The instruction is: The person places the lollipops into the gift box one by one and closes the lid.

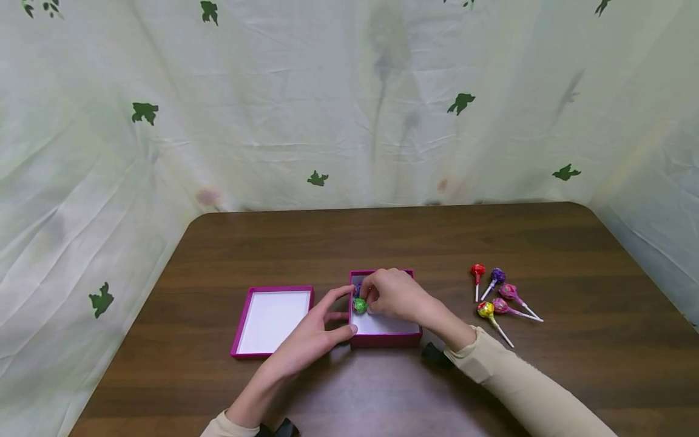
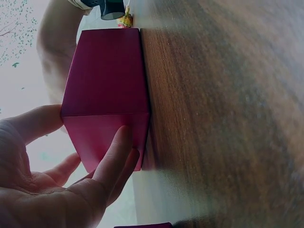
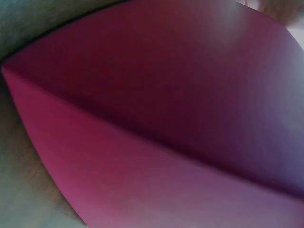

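By the right hand, curled fingers are lowered into the magenta box; the fingertips are brought just beside a green-wrapped lollipop, whose stick is hidden. Whether anything is pinched there cannot be told, since the grip is covered by the hand itself; in the right wrist view, only blurred box walls are shown, with a sliver of skin cut off at the upper corner. Beside the green head, inside the box at its left wall, a dark blue wrapped candy is seen, largely covered.

By the left hand, the box's left wall is touched with thumb and fingers spread apart; the palm is left clear of it.

To the left of the box, the white-lined lid is laid with its inside upward, its lower right corner overlapped by the left hand; in the left wrist view it is cut to a thin edge.

Well to the right, a red lollipop, a purple lollipop, two pink lollipops and a yellow lollipop are grouped on the brown wooden table. The table's near edge is cut off by the frame.
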### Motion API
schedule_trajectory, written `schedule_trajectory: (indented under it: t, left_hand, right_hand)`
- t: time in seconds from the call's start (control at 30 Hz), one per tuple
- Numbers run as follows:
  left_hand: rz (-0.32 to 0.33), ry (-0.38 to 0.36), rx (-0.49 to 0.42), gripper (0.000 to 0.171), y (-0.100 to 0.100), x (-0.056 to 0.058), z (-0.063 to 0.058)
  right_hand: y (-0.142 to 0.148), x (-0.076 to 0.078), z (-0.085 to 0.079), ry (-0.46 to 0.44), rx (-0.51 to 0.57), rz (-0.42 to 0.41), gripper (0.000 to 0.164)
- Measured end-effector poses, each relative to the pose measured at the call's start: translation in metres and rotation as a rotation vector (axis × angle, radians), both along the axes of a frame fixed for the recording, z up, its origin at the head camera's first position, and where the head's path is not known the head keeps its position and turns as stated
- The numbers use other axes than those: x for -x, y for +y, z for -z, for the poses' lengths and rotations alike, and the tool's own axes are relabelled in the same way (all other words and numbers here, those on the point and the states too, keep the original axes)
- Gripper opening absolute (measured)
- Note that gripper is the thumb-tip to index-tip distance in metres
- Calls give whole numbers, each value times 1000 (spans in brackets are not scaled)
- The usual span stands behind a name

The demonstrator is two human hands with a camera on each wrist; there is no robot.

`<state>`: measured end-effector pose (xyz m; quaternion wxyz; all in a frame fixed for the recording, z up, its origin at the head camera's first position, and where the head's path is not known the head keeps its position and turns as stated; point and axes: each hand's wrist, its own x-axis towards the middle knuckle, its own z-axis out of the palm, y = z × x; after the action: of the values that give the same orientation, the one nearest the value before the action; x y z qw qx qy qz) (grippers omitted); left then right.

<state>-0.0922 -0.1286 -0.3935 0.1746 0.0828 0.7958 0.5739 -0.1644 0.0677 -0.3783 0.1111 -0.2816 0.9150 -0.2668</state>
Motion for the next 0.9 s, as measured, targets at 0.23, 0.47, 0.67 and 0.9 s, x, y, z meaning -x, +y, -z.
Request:
schedule_trajectory:
  t: [0.23,0.47,0.67,0.9]
  left_hand:
    - [-6,9,1,63,1,0,-1]
    - [4,5,17,63,0,1,0]
    - [4,11,15,64,0,1,0]
    - [4,-6,6,64,0,0,-1]
  right_hand:
    - [-1,-1,2,-1,25,36,16]
    - [-1,0,2,-22,34,33,16]
    - [-1,1,1,-38,31,18,16]
    - [-1,1,1,-66,18,20,13]
